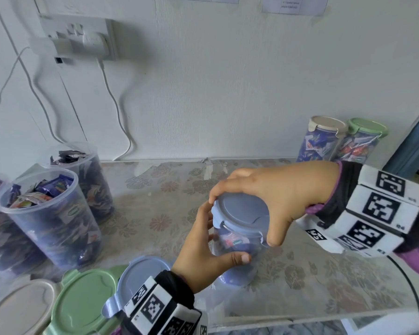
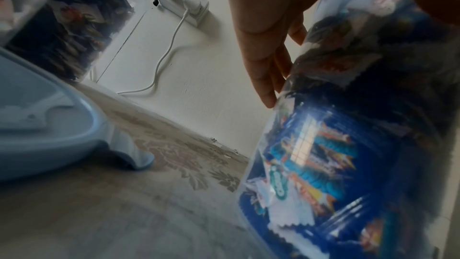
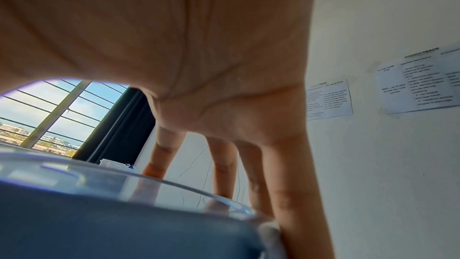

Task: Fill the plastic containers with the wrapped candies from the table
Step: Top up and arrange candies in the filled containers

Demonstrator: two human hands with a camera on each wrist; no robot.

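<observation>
A clear plastic container (image 1: 237, 243) packed with wrapped candies (image 2: 323, 164) stands at the middle of the table with a blue lid (image 1: 240, 211) on top. My left hand (image 1: 203, 250) grips its side wall, thumb in front and fingers behind. My right hand (image 1: 271, 201) arches over the blue lid (image 3: 99, 214), fingertips (image 3: 293, 204) curled down round its far rim and thumb on the near clip. Left of them stand open containers (image 1: 51, 213) full of candies. Two lidded, filled containers (image 1: 341, 141) stand at the back right.
Loose lids lie at the front left: a cream one (image 1: 20, 308), a green one (image 1: 82, 301) and a blue one (image 1: 140, 276). The floral tabletop (image 1: 312, 274) ends at a front edge near me. A socket with cables (image 1: 82, 42) is on the wall.
</observation>
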